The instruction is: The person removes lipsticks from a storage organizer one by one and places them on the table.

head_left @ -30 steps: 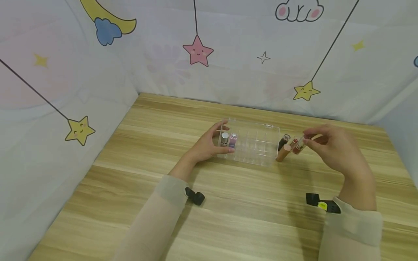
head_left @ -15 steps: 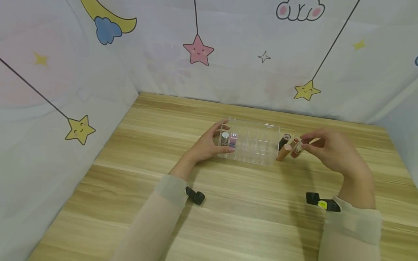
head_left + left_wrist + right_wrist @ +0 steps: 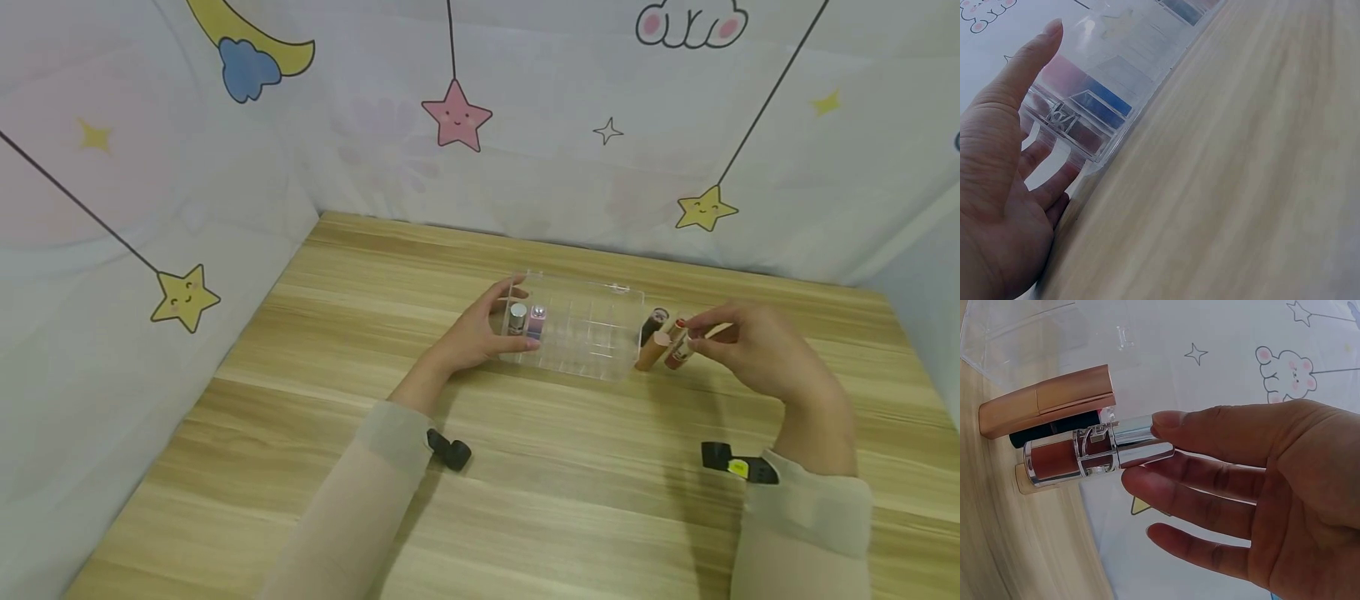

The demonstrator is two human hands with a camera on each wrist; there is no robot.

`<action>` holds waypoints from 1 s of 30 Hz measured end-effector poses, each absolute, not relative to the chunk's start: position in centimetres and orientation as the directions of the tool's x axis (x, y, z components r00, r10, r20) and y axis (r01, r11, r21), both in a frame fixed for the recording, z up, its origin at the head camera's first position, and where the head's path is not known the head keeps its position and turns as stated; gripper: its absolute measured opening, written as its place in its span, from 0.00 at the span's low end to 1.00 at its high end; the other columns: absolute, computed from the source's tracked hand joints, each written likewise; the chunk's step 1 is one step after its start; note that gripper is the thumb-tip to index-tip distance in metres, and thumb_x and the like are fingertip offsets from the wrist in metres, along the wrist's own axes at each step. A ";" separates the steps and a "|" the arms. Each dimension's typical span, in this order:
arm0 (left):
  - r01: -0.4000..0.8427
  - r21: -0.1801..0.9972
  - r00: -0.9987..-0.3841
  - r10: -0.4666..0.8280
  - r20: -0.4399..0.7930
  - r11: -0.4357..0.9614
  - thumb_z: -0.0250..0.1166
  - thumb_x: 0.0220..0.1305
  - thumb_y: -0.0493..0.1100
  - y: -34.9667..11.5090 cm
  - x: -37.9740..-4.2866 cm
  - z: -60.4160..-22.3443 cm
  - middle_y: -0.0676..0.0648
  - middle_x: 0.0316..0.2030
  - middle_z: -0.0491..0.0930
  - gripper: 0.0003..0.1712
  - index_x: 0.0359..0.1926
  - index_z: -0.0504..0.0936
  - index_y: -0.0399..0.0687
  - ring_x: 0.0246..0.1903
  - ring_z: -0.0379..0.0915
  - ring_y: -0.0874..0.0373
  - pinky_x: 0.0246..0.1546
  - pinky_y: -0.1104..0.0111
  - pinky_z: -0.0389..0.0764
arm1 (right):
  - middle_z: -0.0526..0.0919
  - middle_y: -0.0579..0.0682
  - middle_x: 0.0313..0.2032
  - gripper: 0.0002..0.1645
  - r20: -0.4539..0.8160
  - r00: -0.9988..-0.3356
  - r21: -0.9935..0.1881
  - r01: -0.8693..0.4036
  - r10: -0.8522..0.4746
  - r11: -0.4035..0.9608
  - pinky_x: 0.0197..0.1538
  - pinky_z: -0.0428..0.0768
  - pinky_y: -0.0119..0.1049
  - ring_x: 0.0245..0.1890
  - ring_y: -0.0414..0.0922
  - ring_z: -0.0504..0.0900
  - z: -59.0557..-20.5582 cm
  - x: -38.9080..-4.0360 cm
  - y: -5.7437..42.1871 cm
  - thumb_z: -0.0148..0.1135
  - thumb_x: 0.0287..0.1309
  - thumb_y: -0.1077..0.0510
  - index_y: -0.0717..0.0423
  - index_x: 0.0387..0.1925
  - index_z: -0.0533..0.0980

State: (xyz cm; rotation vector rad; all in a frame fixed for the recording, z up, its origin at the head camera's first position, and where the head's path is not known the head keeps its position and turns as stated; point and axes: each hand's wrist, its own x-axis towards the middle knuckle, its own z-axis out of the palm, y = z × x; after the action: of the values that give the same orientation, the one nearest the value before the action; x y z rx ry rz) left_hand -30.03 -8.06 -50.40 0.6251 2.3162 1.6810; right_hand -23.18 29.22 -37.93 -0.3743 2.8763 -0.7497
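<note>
My left hand (image 3: 474, 337) holds the left end of a clear divided box (image 3: 592, 329), thumb along the front and fingers behind. Inside that end stand a silver-capped tube (image 3: 517, 317) and a pink-and-blue tube (image 3: 536, 325). My right hand (image 3: 772, 354) pinches the silver cap of a lip gloss (image 3: 1054, 459) between thumb and fingers; its clear tube shows brownish red. The gloss leans, its lower end near the table. Close beside it stand a rose-gold lipstick (image 3: 652, 351), a dark tube (image 3: 657, 320) and a red-topped tube (image 3: 677, 327), partly hidden.
The wood-grain table (image 3: 555, 483) stretches in front of the box and to both sides. A white printed cloth (image 3: 525, 192) hangs behind its far edge. Black wrist cameras (image 3: 450, 452) sit at both cuffs.
My right hand has moved slightly left and toward me, carrying the lip gloss lower, beside the rose-gold lipstick. My left hand and the box stay in place.
</note>
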 end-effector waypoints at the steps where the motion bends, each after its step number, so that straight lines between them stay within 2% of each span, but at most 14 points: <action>1: 0.214 0.942 -0.887 0.455 0.076 0.260 0.82 0.55 0.53 -8.1 -30.1 -50.4 0.54 0.71 0.69 0.59 0.80 0.56 0.68 0.75 0.61 0.49 0.75 0.43 0.60 | 0.83 0.61 0.60 0.16 -0.080 -0.958 -0.498 -0.201 -0.275 0.844 0.39 0.81 0.32 0.47 0.51 0.88 -38.0 -23.2 29.2 0.65 0.71 0.56 0.55 0.56 0.85; 7: 0.214 0.943 -0.887 0.456 0.078 0.256 0.82 0.54 0.54 -8.1 -30.1 -50.5 0.55 0.71 0.69 0.59 0.80 0.56 0.69 0.75 0.61 0.49 0.75 0.43 0.59 | 0.82 0.61 0.62 0.15 -0.087 -0.953 -0.510 -0.207 -0.289 0.835 0.39 0.82 0.32 0.48 0.55 0.88 -38.4 -23.5 29.2 0.67 0.69 0.58 0.59 0.54 0.85; 12: 0.216 0.942 -0.887 0.454 0.080 0.257 0.82 0.54 0.54 -8.1 -30.1 -50.5 0.55 0.71 0.69 0.59 0.80 0.56 0.70 0.75 0.61 0.49 0.75 0.43 0.60 | 0.84 0.64 0.59 0.15 -0.099 -0.951 -0.508 -0.204 -0.292 0.837 0.39 0.81 0.34 0.47 0.56 0.88 -38.7 -23.8 29.1 0.68 0.67 0.59 0.60 0.52 0.85; 21: 0.215 0.946 -0.887 0.454 0.084 0.244 0.82 0.54 0.52 -8.1 -30.1 -50.4 0.54 0.71 0.69 0.60 0.81 0.56 0.64 0.75 0.61 0.48 0.75 0.42 0.60 | 0.84 0.64 0.58 0.15 -0.121 -0.949 -0.501 -0.194 -0.290 0.843 0.40 0.82 0.33 0.48 0.57 0.88 -39.1 -24.0 29.0 0.67 0.67 0.59 0.60 0.53 0.85; 30: 0.207 0.945 -0.892 0.445 0.076 0.252 0.82 0.54 0.50 -8.0 -30.0 -50.3 0.54 0.70 0.69 0.59 0.80 0.57 0.69 0.74 0.63 0.49 0.74 0.45 0.63 | 0.84 0.66 0.57 0.16 -0.157 -0.943 -0.504 -0.180 -0.295 0.845 0.40 0.81 0.35 0.49 0.57 0.88 -39.5 -24.3 28.9 0.67 0.68 0.59 0.61 0.54 0.85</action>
State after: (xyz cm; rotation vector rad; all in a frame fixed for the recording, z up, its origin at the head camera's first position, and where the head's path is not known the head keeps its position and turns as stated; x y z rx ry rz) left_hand -29.95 -7.97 -50.33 0.6128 2.3137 1.6970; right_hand -24.28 28.92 -39.54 -0.3654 2.7945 -0.7308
